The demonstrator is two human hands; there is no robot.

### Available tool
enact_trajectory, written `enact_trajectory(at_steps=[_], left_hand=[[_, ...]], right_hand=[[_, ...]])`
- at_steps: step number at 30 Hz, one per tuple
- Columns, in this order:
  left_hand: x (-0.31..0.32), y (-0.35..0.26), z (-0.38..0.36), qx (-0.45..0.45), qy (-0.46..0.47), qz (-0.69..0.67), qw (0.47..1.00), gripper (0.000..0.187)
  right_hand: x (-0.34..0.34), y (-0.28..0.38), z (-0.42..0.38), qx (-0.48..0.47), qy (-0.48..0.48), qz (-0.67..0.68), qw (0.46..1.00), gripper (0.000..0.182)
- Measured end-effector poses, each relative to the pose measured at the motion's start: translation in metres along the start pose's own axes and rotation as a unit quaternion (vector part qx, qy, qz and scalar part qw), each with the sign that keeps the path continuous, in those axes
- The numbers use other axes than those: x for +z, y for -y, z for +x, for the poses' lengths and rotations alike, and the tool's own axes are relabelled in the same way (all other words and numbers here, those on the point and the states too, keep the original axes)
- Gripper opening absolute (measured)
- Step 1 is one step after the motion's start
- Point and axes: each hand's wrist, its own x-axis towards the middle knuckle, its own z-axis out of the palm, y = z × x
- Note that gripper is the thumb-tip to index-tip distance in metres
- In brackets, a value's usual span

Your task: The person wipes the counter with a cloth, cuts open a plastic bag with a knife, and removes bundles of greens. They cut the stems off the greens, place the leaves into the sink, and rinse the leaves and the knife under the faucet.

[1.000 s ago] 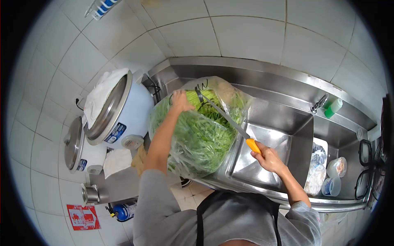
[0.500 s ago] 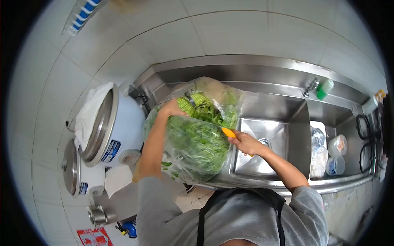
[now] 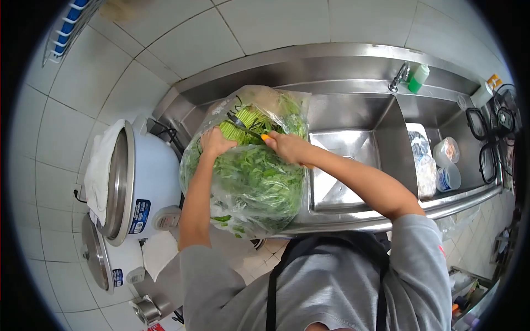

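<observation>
A large clear plastic bag [image 3: 259,187] full of leafy greens lies on the steel counter left of the sink. At its open top a bundle of green stems [image 3: 249,120] shows, with a dark band across it. My left hand [image 3: 216,142] grips the bag at the left side of the stems, fingers bent. My right hand [image 3: 286,148] is closed round the orange handle of a knife [image 3: 265,137], whose dark blade points left over the stems, near the band.
A steel sink [image 3: 343,160] is to the right, with a faucet [image 3: 398,76] and green bottle [image 3: 419,78] behind. Tubs [image 3: 448,177] and a tray [image 3: 422,160] sit in the right basin. Large rice cookers [image 3: 157,176] stand at the left.
My right hand has moved left with the knife, bringing the blade over the stems by the band. My left hand still holds the bag. The view has shifted.
</observation>
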Motion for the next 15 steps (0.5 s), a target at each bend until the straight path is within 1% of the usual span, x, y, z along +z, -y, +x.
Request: enact_trajectory(at_steps=[2, 3, 4, 5, 6, 7, 8, 9, 10, 11, 12, 13, 14, 15], left_hand=[[-0.002, -0.001, -0.004, -0.007, 0.000, 0.004, 1.000, 0.066], [-0.003, -0.002, -0.006, -0.014, -0.001, 0.011, 1.000, 0.066], [-0.001, -0.001, -0.010, -0.019, 0.009, 0.011, 1.000, 0.064], [-0.001, 0.003, -0.010, -0.014, 0.012, 0.006, 1.000, 0.063], [0.019, 0.025, -0.001, 0.066, -0.003, -0.018, 0.998, 0.060], [0.013, 0.021, 0.000, 0.108, 0.019, -0.057, 0.992, 0.055], [0.005, 0.021, 0.006, 0.205, 0.081, -0.147, 0.964, 0.047], [-0.016, 0.008, 0.007, 0.219, 0.179, -0.158, 0.946, 0.039], [-0.024, -0.008, 0.008, 0.207, 0.248, -0.183, 0.928, 0.037], [-0.005, 0.008, 0.039, 0.179, 0.278, -0.108, 0.938, 0.035], [0.023, 0.038, 0.082, 0.177, 0.327, -0.136, 0.918, 0.035], [0.023, 0.037, 0.093, 0.163, 0.340, -0.129, 0.917, 0.035], [0.017, 0.018, 0.087, 0.139, 0.334, -0.119, 0.924, 0.035], [0.015, 0.012, 0.081, 0.118, 0.332, -0.113, 0.929, 0.035]], right_hand=[[0.021, -0.012, 0.033, 0.015, 0.014, 0.027, 0.999, 0.048], [0.036, -0.024, 0.051, -0.052, -0.058, -0.026, 0.997, 0.046], [0.046, -0.036, 0.061, -0.110, -0.137, -0.080, 0.981, 0.046], [0.046, -0.037, 0.065, -0.164, -0.081, -0.107, 0.977, 0.043], [0.058, -0.049, 0.078, -0.253, -0.094, -0.046, 0.962, 0.041], [0.050, -0.041, 0.046, -0.197, -0.104, 0.007, 0.975, 0.039], [0.040, -0.037, 0.036, -0.161, -0.074, 0.005, 0.984, 0.042], [0.037, -0.036, 0.025, -0.143, -0.089, 0.011, 0.986, 0.041], [0.046, -0.052, 0.041, -0.182, -0.105, 0.003, 0.978, 0.038], [0.056, -0.060, 0.066, -0.198, -0.149, -0.056, 0.967, 0.032], [0.055, -0.058, 0.074, -0.241, -0.160, -0.081, 0.954, 0.029], [0.055, -0.063, 0.094, -0.314, -0.159, -0.173, 0.920, 0.025], [0.058, -0.065, 0.103, -0.293, -0.152, -0.159, 0.930, 0.027], [0.061, -0.067, 0.111, -0.272, -0.146, -0.146, 0.940, 0.034]])
